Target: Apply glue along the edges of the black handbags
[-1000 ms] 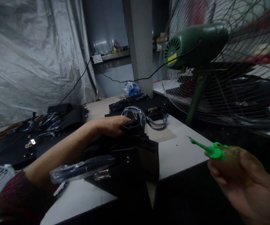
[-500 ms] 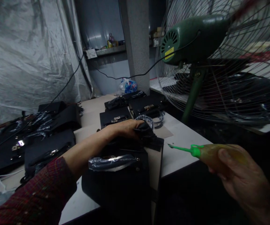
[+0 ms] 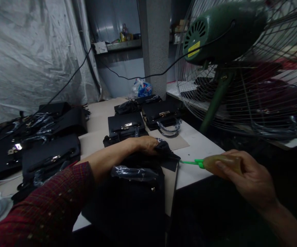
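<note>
A black handbag [image 3: 138, 199] stands at the table's near edge, its handle wrapped in clear plastic. My left hand [image 3: 147, 144] rests on top of it, fingers closed on a black flap [image 3: 167, 154] of the bag. My right hand [image 3: 243, 173] grips a yellowish squeeze bottle [image 3: 221, 164] with a long green nozzle [image 3: 189, 162]. The nozzle tip points left and touches the edge of the black flap.
More black handbags lie on the white table [image 3: 197, 147]: two behind [image 3: 127, 125] [image 3: 162, 115] and several at the left [image 3: 50, 154]. A large green-motored wire fan [image 3: 241, 65] stands close at the right. A concrete pillar [image 3: 155, 44], a shelf and plastic sheeting stand behind.
My right hand has carried the bottle left and down until the nozzle tip reached the flap. My left hand has pressed the bag's top lower. The view has shifted slightly.
</note>
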The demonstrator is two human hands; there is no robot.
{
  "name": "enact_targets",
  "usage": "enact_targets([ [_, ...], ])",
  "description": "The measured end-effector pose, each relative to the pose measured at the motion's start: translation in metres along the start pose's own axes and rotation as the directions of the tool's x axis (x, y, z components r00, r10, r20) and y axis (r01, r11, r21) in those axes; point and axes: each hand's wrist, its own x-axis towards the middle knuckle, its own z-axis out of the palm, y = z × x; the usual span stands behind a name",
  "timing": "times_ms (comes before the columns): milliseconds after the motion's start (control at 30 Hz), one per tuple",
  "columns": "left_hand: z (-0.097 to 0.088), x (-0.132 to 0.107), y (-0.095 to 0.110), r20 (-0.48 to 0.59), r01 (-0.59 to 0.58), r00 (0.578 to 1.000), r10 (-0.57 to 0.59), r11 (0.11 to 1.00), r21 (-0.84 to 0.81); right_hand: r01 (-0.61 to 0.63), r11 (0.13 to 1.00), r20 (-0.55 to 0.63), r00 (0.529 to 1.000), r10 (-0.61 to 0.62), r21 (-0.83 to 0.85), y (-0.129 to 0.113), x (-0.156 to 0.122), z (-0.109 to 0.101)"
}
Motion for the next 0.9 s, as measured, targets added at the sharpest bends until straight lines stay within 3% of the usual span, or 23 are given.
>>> enact_targets([
  [267,0.003,0.007,0.002,0.078,-0.008,0.997,0.007,1.000,0.009,0.045,0.996,0.180,0.982,-0.059,0.080,0.004,0.009,0.004],
  [700,0.011,0.007,-0.003,0.060,-0.007,0.998,0.008,1.000,-0.010,0.074,0.995,0.273,0.958,-0.088,0.061,0.007,0.016,0.009],
  [900,0.010,0.004,0.000,0.057,-0.006,0.998,0.006,1.000,-0.013,0.069,0.997,0.241,0.968,-0.073,0.024,0.001,0.018,0.003],
])
